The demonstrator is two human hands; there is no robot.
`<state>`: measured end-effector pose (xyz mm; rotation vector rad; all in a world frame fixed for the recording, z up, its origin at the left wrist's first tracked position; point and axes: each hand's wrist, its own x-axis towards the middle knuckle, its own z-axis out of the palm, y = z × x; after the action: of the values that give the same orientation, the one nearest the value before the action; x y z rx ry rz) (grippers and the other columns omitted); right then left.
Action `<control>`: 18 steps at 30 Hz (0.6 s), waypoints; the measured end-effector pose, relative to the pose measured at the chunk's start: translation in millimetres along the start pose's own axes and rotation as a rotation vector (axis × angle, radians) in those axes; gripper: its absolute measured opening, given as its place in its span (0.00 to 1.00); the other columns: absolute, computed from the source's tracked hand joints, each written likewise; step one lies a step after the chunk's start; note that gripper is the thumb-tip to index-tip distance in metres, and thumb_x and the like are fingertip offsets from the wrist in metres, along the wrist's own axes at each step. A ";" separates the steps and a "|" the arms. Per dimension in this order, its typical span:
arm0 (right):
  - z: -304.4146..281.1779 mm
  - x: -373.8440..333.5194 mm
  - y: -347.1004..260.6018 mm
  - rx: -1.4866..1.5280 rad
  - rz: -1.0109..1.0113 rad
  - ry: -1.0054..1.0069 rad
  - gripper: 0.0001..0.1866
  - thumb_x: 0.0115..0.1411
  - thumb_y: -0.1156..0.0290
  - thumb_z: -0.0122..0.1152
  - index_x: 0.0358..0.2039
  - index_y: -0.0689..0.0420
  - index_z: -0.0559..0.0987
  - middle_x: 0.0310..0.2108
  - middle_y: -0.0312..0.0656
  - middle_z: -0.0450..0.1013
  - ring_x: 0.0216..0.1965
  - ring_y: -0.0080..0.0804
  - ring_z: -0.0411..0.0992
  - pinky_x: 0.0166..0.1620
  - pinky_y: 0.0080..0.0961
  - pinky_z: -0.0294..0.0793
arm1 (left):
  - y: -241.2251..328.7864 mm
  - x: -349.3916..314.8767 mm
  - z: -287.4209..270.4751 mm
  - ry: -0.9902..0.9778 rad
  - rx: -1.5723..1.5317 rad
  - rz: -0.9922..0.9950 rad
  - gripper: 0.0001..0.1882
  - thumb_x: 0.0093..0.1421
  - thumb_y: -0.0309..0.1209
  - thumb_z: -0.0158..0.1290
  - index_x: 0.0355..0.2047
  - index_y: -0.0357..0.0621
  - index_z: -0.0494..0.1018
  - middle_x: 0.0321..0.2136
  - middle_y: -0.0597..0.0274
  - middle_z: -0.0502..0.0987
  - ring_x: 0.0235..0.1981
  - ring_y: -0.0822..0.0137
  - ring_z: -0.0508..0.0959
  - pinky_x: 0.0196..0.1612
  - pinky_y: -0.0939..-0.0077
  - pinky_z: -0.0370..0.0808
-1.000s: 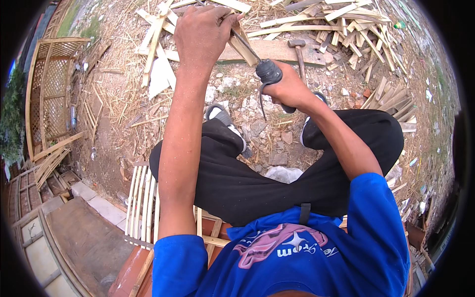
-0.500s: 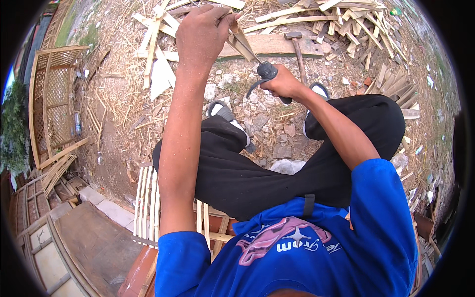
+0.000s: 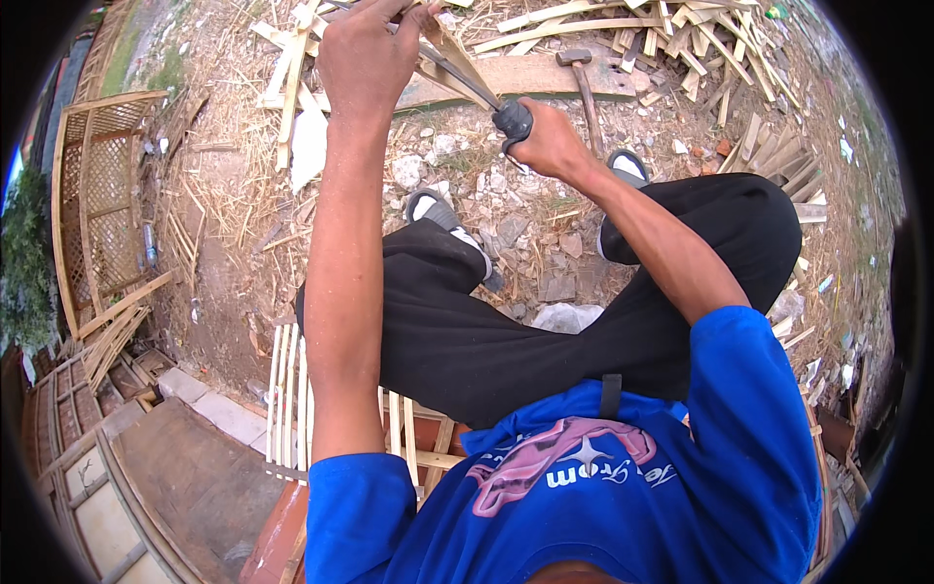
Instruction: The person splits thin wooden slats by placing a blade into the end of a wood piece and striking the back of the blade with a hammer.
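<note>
Left of the hammer (image 3: pixel 586 92), the right hand (image 3: pixel 551 142) is clenching a tool (image 3: pixel 513 119), the left hand (image 3: pixel 365 60) pinching wood (image 3: pixel 455 45); steadying it matters.

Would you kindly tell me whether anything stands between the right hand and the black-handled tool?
Nothing visible does: the right hand is already closed around the handle of the black-handled tool. The hammer lies beyond the hand, not between them.
</note>
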<state>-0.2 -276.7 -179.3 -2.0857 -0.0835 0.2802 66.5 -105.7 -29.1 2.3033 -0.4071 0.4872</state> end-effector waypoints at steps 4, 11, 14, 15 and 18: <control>7.2 0.1 6.6 0.124 0.026 -0.050 0.15 0.46 0.69 0.66 0.33 0.63 0.77 0.24 0.47 0.76 0.27 0.39 0.76 0.34 0.35 0.74 | -6.6 0.9 4.2 0.057 0.138 0.130 0.05 0.55 0.30 0.59 0.31 0.45 0.82 0.22 0.57 0.79 0.22 0.61 0.79 0.26 0.70 0.72; 19.0 -2.1 29.6 0.382 0.233 -0.208 0.14 0.46 0.68 0.67 0.30 0.63 0.78 0.20 0.37 0.72 0.20 0.25 0.69 0.25 0.27 0.69 | -3.0 -3.6 7.4 0.008 0.212 0.193 0.05 0.54 0.31 0.60 0.30 0.44 0.82 0.22 0.56 0.79 0.23 0.61 0.79 0.27 0.69 0.73; 26.4 3.2 56.4 0.313 0.219 -0.167 0.13 0.46 0.68 0.67 0.28 0.63 0.78 0.21 0.39 0.73 0.19 0.26 0.69 0.26 0.28 0.69 | 2.7 -2.5 8.9 0.059 0.207 0.309 0.06 0.54 0.31 0.60 0.30 0.44 0.82 0.24 0.57 0.80 0.25 0.61 0.79 0.28 0.69 0.73; 25.8 3.5 65.9 0.261 0.163 -0.141 0.12 0.45 0.67 0.67 0.28 0.62 0.78 0.21 0.39 0.73 0.19 0.27 0.69 0.26 0.29 0.70 | 7.3 -3.1 10.1 0.017 0.144 0.198 0.06 0.53 0.31 0.60 0.31 0.44 0.82 0.24 0.57 0.80 0.26 0.61 0.79 0.29 0.68 0.73; 31.7 5.0 64.6 0.240 0.107 -0.113 0.13 0.45 0.67 0.67 0.28 0.63 0.78 0.22 0.44 0.75 0.22 0.33 0.71 0.30 0.31 0.71 | 0.1 -5.0 13.0 0.059 0.109 0.181 0.06 0.53 0.31 0.60 0.30 0.45 0.82 0.23 0.56 0.80 0.26 0.60 0.79 0.29 0.69 0.73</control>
<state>-6.3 -281.8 -251.0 -1.8385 -0.0054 0.4505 64.9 -114.4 -39.9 2.3609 -0.5753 0.6803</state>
